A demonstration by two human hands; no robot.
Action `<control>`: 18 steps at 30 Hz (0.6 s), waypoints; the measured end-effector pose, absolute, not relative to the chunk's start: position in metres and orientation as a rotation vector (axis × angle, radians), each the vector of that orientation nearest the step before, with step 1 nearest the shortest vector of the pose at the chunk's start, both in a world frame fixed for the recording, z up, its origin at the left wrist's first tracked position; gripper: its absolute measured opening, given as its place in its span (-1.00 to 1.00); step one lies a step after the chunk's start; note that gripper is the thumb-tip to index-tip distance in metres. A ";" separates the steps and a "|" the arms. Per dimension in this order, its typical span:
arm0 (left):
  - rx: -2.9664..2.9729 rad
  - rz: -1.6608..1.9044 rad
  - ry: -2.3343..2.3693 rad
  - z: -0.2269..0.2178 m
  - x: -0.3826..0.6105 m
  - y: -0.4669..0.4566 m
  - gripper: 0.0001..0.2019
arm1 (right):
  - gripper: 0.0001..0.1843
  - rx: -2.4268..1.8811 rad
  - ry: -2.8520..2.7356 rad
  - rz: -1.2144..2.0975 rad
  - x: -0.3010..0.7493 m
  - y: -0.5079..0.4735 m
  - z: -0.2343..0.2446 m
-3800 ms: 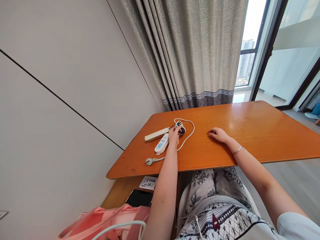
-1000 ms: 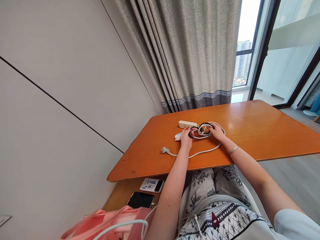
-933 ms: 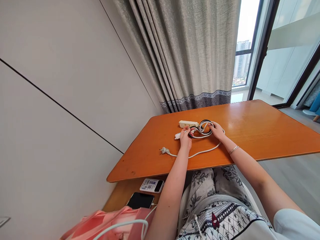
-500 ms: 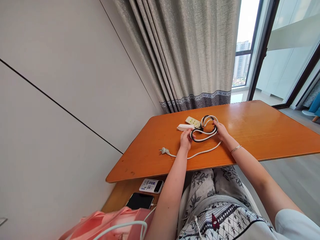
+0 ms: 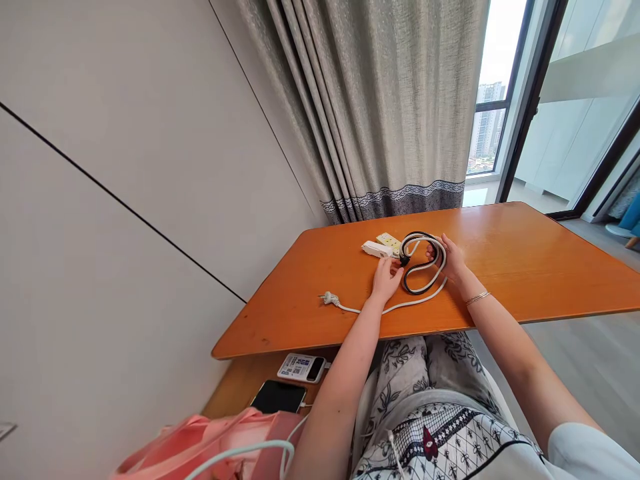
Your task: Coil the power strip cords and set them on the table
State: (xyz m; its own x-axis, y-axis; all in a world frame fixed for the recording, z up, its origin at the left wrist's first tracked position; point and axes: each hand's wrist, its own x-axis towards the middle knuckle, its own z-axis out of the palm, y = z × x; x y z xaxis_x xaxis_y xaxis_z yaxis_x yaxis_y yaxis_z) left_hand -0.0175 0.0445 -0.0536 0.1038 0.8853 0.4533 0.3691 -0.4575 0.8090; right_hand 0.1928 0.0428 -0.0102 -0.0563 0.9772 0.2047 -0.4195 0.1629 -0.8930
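White and black cables (image 5: 421, 291) lie tangled in loops on the orange-brown table. My right hand (image 5: 453, 259) is closed around the right side of these loops. At their left side, a small black plug (image 5: 405, 261) is gripped at the fingertips of my left hand (image 5: 387, 277). Just beyond that hand are a white charger-like block (image 5: 377, 249) and a cream power strip (image 5: 389, 241), close together. From the loops a white cord runs left, passing by my left wrist, to a pale plug (image 5: 329, 299) with its prongs pointing left.
The table (image 5: 530, 267) reaches toward a grey curtain (image 5: 400, 120) and a window. Below its near-left edge, a white power bank (image 5: 301, 368) and a dark-screened phone (image 5: 279, 397) rest on a lower surface beside a pink bag (image 5: 200, 447).
My left hand has shifted right, from the left end of the cable loops to the black plug. The lower loop has swung right and hangs nearer my right hand.
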 end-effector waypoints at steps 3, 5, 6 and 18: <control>1.779 1.338 1.159 -0.057 -0.018 0.047 -0.67 | -0.50 -0.723 -1.125 1.282 0.192 0.041 -0.010; 1.742 1.273 1.091 -0.060 -0.017 0.048 -0.57 | -0.53 -0.752 -1.156 1.199 0.190 0.040 -0.011; 1.741 1.244 1.071 -0.061 -0.016 0.049 -0.55 | -0.53 -0.774 -1.179 1.130 0.190 0.040 -0.012; 2.102 1.297 1.195 -0.053 -0.019 0.047 -0.86 | -0.78 -0.895 -1.402 0.445 0.187 0.029 -0.010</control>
State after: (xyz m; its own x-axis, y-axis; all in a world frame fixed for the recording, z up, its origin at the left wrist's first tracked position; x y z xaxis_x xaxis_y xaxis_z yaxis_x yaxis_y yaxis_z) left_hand -0.0187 0.0467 -0.0530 0.2064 0.8241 0.5275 0.4581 -0.5577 0.6922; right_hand 0.1867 0.0293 -0.0097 0.1602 0.7423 0.6506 0.2318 0.6124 -0.7558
